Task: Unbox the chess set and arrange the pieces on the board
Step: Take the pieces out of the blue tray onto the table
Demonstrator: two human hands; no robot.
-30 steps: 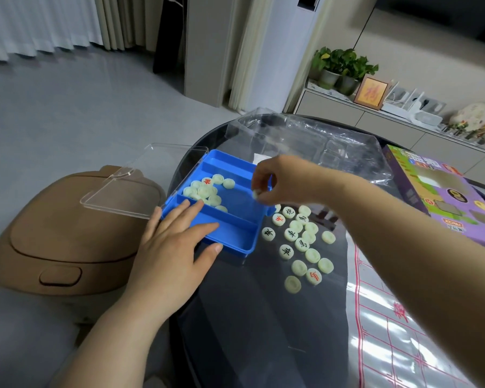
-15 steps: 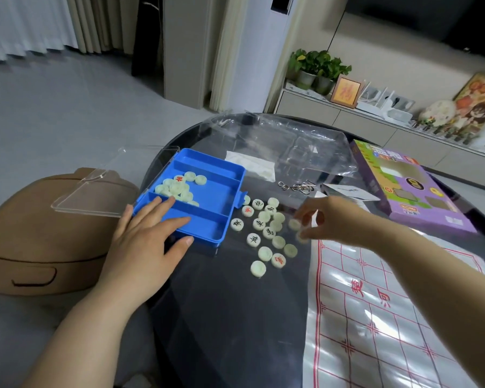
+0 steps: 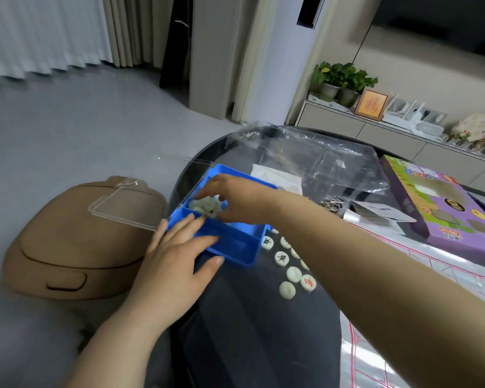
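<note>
The right hand (image 3: 235, 200) curled over the pieces (image 3: 206, 207) in the blue box (image 3: 233, 247) on the desk (image 3: 249, 331), grip unclear, while the flat left hand (image 3: 174, 264) braced it; a small pinch would lift cleanest.

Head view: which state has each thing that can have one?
blue box, open.
clear lid, swung back past the table edge.
pieces in box, heaped in far compartment.
pieces on table, flat beside the box.
left hand, straight fingers resting on the box.
right hand, fingers curled over the heap; grip unclear.
board sheet, spread flat.
</note>
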